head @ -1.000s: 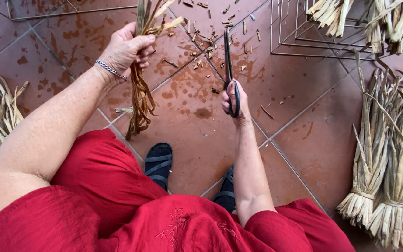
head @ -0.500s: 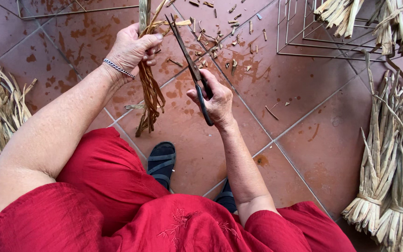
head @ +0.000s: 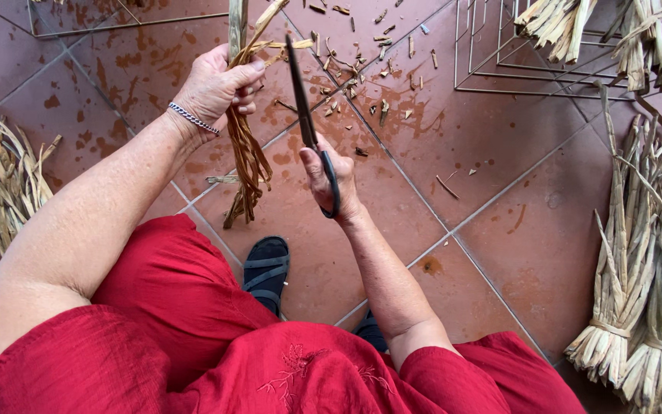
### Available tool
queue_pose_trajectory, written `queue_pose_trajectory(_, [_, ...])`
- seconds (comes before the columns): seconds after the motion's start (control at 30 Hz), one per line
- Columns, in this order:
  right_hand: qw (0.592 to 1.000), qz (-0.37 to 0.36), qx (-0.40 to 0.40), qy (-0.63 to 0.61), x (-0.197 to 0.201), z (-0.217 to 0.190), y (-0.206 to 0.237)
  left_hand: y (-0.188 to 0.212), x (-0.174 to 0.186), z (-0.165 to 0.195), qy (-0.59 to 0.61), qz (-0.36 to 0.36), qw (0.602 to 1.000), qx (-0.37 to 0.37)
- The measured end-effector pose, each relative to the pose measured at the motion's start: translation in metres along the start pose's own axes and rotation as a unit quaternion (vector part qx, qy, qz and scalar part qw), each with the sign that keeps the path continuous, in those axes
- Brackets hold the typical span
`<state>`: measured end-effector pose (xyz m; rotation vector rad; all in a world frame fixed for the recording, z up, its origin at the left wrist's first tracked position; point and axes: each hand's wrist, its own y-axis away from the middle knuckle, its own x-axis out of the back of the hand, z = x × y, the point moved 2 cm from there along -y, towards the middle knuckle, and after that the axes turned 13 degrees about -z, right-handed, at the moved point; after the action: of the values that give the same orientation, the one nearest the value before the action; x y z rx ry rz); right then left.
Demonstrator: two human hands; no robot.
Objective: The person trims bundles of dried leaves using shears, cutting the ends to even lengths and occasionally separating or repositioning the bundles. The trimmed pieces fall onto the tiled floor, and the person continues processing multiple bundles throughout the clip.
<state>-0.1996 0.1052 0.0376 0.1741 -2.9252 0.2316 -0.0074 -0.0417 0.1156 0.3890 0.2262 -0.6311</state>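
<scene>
Gripping dried leaf bundle (head: 245,153) and scissors (head: 309,126), both hands' fingers closed, open tiled floor (head: 499,199) beyond.

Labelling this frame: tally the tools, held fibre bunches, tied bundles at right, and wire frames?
Scissors, in right hand: 1
Dried leaf bunch, in left hand: 1
Tied leaf bundles, right edge: 2 bound ends visible
Wire frame: 1
Total: 5

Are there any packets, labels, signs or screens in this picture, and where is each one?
None in view: no packet, label, sign or screen.
Only plain things show: dried leaf strips in the left hand, dark scissors in the right hand, tied leaf bundles at the right, a wire frame on the red tiled floor.
</scene>
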Motion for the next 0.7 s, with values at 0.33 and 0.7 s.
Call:
queue_pose_trajectory(0.33, [0.907, -0.109, -0.014, -0.406, 0.014, 0.01, -0.014, 0.007, 0.007, 0.001, 0.026, 0.0, 1.0, 0.001])
queue_pose_trajectory(0.7, [0.946, -0.009, -0.073, -0.316, 0.032, -0.005, -0.02, 0.007, 0.006, -0.008, 0.006, -0.065, 0.995, 0.079])
